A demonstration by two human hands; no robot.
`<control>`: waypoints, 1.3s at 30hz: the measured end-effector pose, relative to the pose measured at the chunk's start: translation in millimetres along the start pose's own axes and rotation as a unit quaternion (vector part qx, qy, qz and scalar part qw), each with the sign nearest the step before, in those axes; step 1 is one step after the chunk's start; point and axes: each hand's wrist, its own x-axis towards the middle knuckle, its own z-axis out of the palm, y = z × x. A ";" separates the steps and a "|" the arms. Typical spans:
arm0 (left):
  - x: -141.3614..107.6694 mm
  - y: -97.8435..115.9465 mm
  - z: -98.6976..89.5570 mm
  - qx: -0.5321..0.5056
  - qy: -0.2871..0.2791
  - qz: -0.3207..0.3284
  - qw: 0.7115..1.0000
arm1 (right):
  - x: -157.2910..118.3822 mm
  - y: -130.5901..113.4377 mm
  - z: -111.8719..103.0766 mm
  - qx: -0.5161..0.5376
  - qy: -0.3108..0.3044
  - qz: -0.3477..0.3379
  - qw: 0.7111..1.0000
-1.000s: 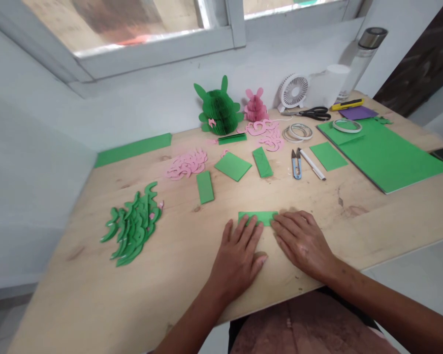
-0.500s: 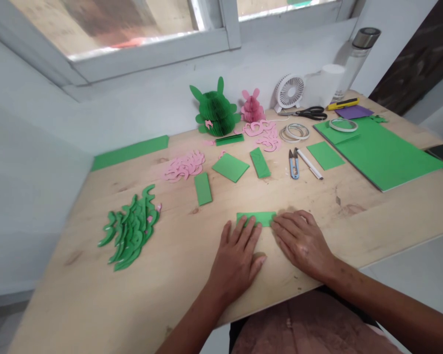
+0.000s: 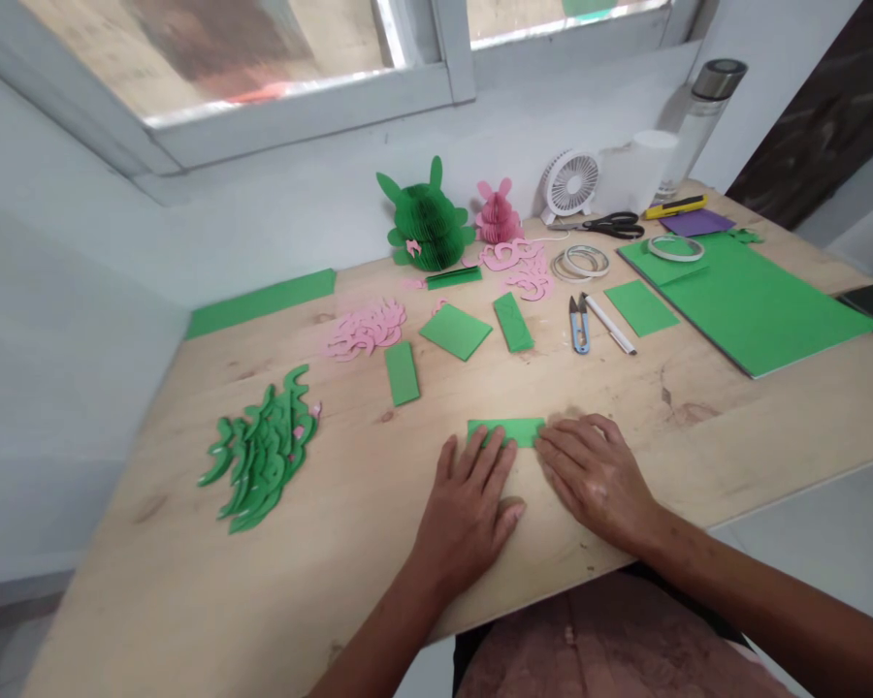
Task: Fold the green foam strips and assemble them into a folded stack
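Note:
A small green paper strip (image 3: 522,431) lies flat on the wooden table in front of me. My left hand (image 3: 472,494) rests palm down with its fingers stretched out, the fingertips pressing on the strip's left part. At the strip's right end is my right hand (image 3: 589,470), also laid flat, its fingers extended and the tips touching the paper edge. Beyond the hands are a green rectangle (image 3: 403,373), a green square (image 3: 456,332) and another narrow green piece (image 3: 513,322).
Green cut-outs (image 3: 266,460) and pink cut-outs (image 3: 368,330) are heaped at left. Blue thread snips (image 3: 579,325), a white pen (image 3: 611,325), tape rolls (image 3: 586,263) and large green sheets (image 3: 757,301) lie right. Paper figures (image 3: 428,228), a fan (image 3: 571,182) and a bottle (image 3: 702,121) line the wall.
Both hands stay in place on the green strip. The view has shifted very slightly.

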 end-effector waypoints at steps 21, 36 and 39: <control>0.3 0.4 -0.7 -0.007 -0.011 -0.005 1.000 | -0.6 0.1 0.4 0.000 0.003 0.000 1.000; 0.0 0.8 -3.5 -0.028 -0.015 -0.017 0.999 | -0.1 2.0 -0.9 -0.005 -0.007 -0.013 1.000; -0.5 0.4 -3.8 -0.040 -0.013 -0.019 0.999 | 0.1 2.4 -0.6 -0.012 -0.012 -0.017 1.000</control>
